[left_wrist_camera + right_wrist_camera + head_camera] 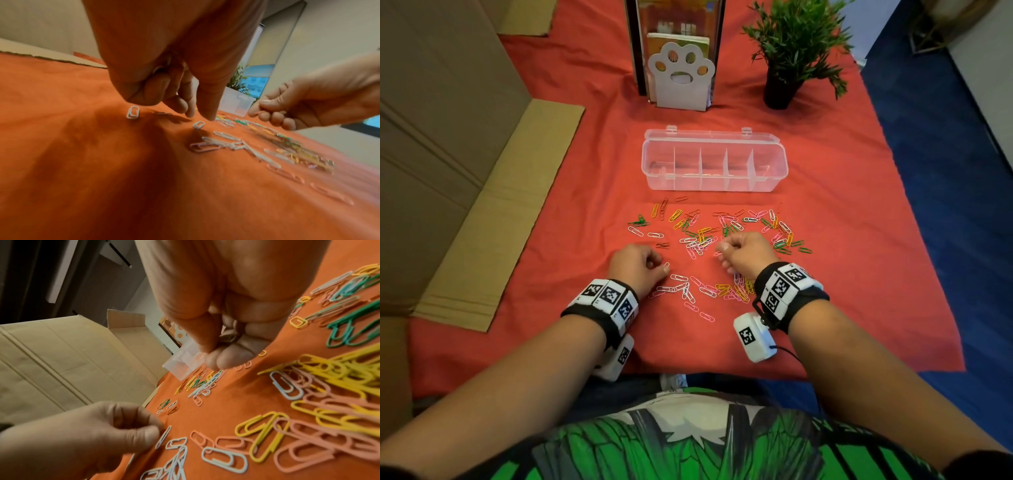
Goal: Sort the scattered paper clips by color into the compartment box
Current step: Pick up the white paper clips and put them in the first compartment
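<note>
Paper clips [709, 240] in white, pink, yellow, green and orange lie scattered on the red cloth [585, 192], in front of the clear compartment box [654, 185], whose lid stands open. My left hand [640, 263] hovers low with curled fingers, and a pale loop shows inside its palm [159, 70]. Its thumb tip [209, 116] comes down beside a white clip [198, 125]. To the right, my right hand [741, 251] is curled round a bunch of pink clips [229, 335]; one pink clip [718, 253] sticks out. The box compartments look nearly empty.
A large cardboard box [448, 137] with open flaps lines the left side. Behind the compartment box stand a white paw-shaped holder [681, 75] and a potted plant [787, 68]. The cloth ends at blue floor [945, 205] on the right.
</note>
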Motion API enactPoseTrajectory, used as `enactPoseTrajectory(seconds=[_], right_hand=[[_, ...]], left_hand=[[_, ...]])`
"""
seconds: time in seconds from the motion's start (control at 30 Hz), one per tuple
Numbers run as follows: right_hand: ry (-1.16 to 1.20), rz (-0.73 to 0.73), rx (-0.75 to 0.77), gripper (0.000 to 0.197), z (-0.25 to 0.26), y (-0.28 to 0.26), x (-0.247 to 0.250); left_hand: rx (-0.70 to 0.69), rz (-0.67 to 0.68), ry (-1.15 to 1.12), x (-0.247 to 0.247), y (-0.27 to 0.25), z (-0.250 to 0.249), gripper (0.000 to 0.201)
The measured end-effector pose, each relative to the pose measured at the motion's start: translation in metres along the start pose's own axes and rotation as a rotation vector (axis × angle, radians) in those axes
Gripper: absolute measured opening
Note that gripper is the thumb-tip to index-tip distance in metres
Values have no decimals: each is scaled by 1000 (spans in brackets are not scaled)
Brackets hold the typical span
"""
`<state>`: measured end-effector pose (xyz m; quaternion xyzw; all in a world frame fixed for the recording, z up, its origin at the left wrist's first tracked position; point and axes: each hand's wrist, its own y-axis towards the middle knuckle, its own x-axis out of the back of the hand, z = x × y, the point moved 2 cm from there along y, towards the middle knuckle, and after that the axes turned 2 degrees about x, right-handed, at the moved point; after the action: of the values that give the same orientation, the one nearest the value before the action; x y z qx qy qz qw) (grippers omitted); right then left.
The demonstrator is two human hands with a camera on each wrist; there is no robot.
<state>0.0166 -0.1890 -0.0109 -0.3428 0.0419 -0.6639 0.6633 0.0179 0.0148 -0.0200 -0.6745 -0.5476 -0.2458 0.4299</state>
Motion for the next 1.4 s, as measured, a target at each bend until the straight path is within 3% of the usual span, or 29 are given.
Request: enactPoseTrajectory(seconds=[0.2,0.33,0.53,0.73,0.83,0.93,1.0,1.03,1.17,1.3,1.4], right_hand=[[25,-34,14,36,-4,2,4],[20,-56,49,25,-3,2,7],[78,-53,7,42,-3,2,16],[394,58,-130,30,0,-7,15],[169,54,-69,27,-3,-11,11],[-230,111,74,17,-6,-17,-7],[-490,153,174,6,-9,-23,-25],[-593,145,240,10,-13,-25,-32],[-730,101,358,18,-22,-26,-36],[-753,-14,358,15,-16,-20,-18],[-801,49,377,21,-6,-28,-30]], left_hand=[[-84,32,87,-8,0,1,6],[-74,46,34,-10,-1,0,4],[151,185,-486,-8,6,2,19],[476,395,-1173,2,-6,-8,25],[548,433,-1298,7,-10,-6,22],[507,369,-1072,1,-9,-3,23],[323,280,-695,-8,-7,3,26],[215,252,-521,-12,-6,6,26],[-54,216,18,-17,-12,11,16],[-164,184,186,-16,-12,14,14],[-186,178,205,-15,-12,11,14]])
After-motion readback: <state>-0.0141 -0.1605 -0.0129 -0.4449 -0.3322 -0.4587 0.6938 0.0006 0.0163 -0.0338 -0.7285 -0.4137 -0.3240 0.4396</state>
